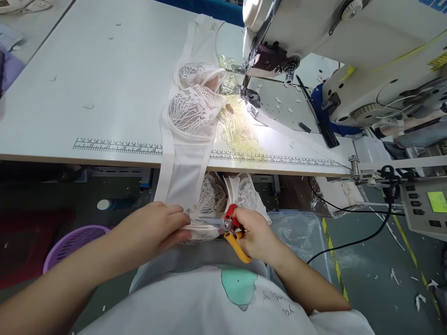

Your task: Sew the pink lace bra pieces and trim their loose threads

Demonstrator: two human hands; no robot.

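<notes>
A white lace bra (193, 111) lies across the white table, one wing hanging over the front edge toward my lap. My left hand (164, 228) is closed on the hanging end of this bra. In my right hand (256, 230) is a pair of scissors (237, 246) with one red and one orange handle. Their blades point left, close to the fabric by my left fingers; whether they touch it I cannot tell. More white lace bra cups (244, 190) show below the table edge, just beyond my hands.
A sewing machine (335, 32) stands at the right, its needle area lit. Black tweezers (323, 121) lie on its bed. A printed ruler (118, 146) runs along the table's front. Below are a purple basket (75, 239), a clear plastic bin (300, 232) and a control box (424, 204) with cables.
</notes>
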